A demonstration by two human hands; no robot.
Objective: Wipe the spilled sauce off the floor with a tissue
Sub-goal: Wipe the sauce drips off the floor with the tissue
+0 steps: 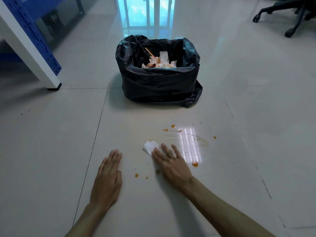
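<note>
Orange sauce drops [195, 164] and a thin smear [191, 135] lie scattered on the pale floor tiles. A white tissue [150, 146] rests flat on the floor, its near right part under the fingers of my right hand [171, 164], which presses it down with fingers spread. My left hand [108, 177] lies flat on the floor to the left, palm down, holding nothing. More small drops [136, 175] sit between the two hands.
A bin lined with a black bag [159, 82] stands just beyond the spill, holding sauce-stained tissues. A white and blue rack leg [51, 82] is at the left. An office chair base [289, 19] is at the far right.
</note>
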